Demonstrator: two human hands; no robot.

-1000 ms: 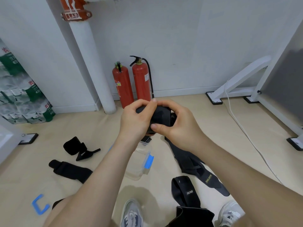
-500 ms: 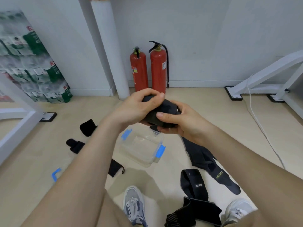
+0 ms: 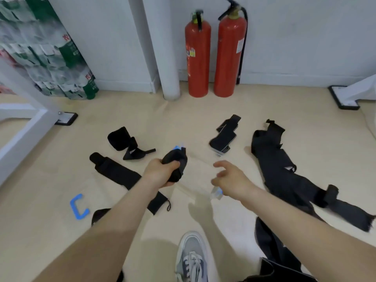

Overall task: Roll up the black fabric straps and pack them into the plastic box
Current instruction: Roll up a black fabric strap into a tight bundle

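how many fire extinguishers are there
2. The shorter extinguisher stands on the floor just right of the white pipe; the taller extinguisher stands right beside it, on its right. None looks hidden.

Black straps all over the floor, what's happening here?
A person is packing them away. Their left hand grips one rolled strap over the clear plastic box, while the right hand hovers open beside the box. Several more straps lie loose around it.
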